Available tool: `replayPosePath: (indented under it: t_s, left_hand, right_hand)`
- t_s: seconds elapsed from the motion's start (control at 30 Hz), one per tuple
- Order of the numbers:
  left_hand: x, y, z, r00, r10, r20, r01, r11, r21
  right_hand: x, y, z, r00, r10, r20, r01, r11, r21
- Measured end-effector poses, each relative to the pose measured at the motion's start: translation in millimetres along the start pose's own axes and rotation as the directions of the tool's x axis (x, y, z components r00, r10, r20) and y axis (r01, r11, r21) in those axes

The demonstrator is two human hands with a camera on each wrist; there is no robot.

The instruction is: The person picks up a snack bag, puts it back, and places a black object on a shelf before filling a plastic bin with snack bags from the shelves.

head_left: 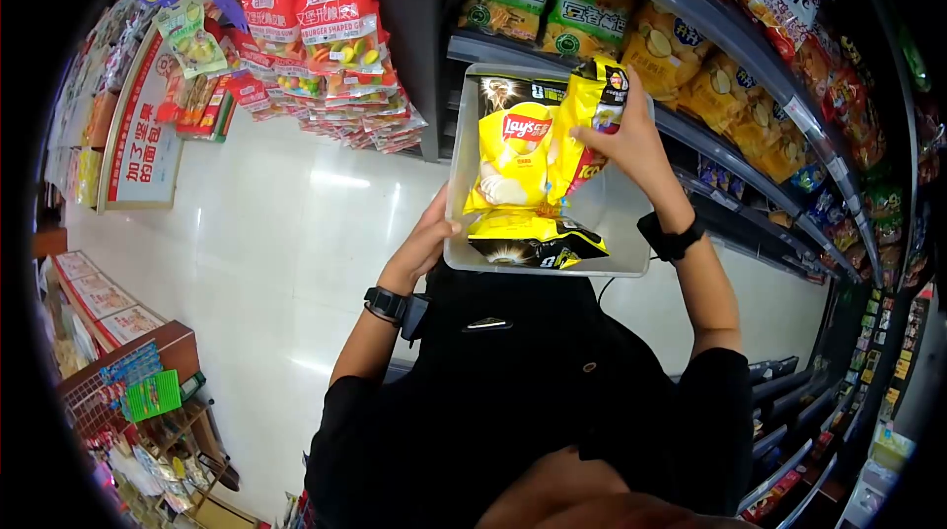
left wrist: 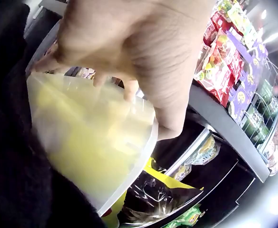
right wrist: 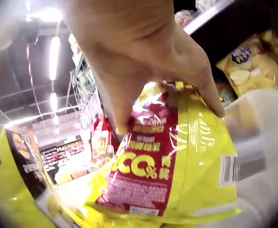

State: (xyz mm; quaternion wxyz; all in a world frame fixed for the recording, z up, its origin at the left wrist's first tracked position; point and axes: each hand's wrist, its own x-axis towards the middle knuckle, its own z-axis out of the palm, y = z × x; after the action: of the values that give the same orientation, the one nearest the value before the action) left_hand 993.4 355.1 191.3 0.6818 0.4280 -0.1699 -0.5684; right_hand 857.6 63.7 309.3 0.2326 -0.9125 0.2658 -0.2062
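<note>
The right hand grips a yellow bag near its top, the thumb on the near face and the fingers round the far edge. The bag stands tilted over the translucent bin, its upper end at the far rim and its lower end among the other packs. The right wrist view shows its dark red panel and a barcode.

The left hand grasps the bin by its left side, with the thumb at the rim and the fingers along the outer wall. Inside the bin, a Lay's bag lies face up just left of the gripped bag, and a yellow-and-black bag lies along the near side.

A watch is on the left wrist and a black band on the right. Beyond the bin, a shelf holds bags of snacks; to the left, red candy bags hang in rows above the pale floor
</note>
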Motion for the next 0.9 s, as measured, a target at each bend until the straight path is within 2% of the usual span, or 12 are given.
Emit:
replayPosePath:
  t_s: [0.1, 0.2, 0.23, 0.27, 0.33, 0.43, 0.53, 0.57, 0.67, 0.7, 0.8, 0.9]
  left_hand:
    - [1.4, -8.9, -5.8, 0.999, -0.027, -0.023, 0.027, 1.000, -0.001]
    - [4.6, -11.5, -1.2, 0.998, -0.049, -0.038, 0.046, 0.996, -0.081]
    - [3.9, -13.4, -4.4, 0.998, -0.052, -0.027, 0.049, 0.993, -0.104]
    - [3.1, -14.7, -6.7, 0.998, -0.056, -0.017, 0.053, 0.991, -0.125]
    - [2.1, -15.5, -7.3, 0.999, -0.053, -0.012, 0.052, 0.992, -0.119]
    - [4.7, -15.5, -9.9, 0.998, -0.066, 0.015, 0.067, 0.990, -0.124]
    - [3.9, -11.0, -2.4, 0.998, -0.056, 0.005, 0.056, 0.990, -0.128]
    - [3.7, -13.6, -3.1, 0.998, -0.058, -0.001, 0.057, 0.990, -0.132]
    - [9.7, -23.7, -14.0, 0.997, -0.066, -0.031, 0.062, 0.991, -0.120]
    - [11.9, -23.5, -13.7, 0.996, -0.073, -0.046, 0.067, 0.992, -0.105]
    - [8.1, -7.1, -0.4, 0.997, -0.069, -0.028, 0.067, 0.995, -0.078]
    - [8.8, -0.3, 4.3, 0.998, -0.066, -0.005, 0.065, 0.994, -0.090]
  right_hand:
    - [8.9, 11.7, -15.6, 0.950, 0.233, 0.207, -0.276, 0.937, 0.212]
    - [15.5, 60.1, -22.6, 0.946, 0.195, 0.259, -0.295, 0.850, 0.437]
    - [16.1, 51.8, -35.4, 0.900, 0.268, 0.345, -0.409, 0.792, 0.452]
    - [20.0, 66.8, -39.0, 0.874, 0.221, 0.433, -0.419, 0.793, 0.442]
    - [26.0, 31.5, -61.6, 0.745, 0.266, 0.612, -0.554, 0.757, 0.346]
    - [25.6, 59.5, -40.3, 0.802, 0.239, 0.547, -0.435, 0.862, 0.261]
    - [17.1, 58.9, -26.2, 0.912, 0.168, 0.375, -0.222, 0.969, 0.108]
    - [14.8, 54.8, -26.6, 0.918, 0.077, 0.390, -0.179, 0.956, 0.232]
    - [15.7, 76.8, -20.5, 0.857, 0.045, 0.514, -0.209, 0.941, 0.267]
    - [17.0, 60.5, -28.0, 0.791, 0.148, 0.594, -0.400, 0.859, 0.319]
    - [24.3, 61.2, -23.9, 0.603, 0.332, 0.725, -0.588, 0.799, 0.123]
    - [21.0, 65.5, -11.9, 0.753, 0.343, 0.562, -0.450, 0.891, 0.060]
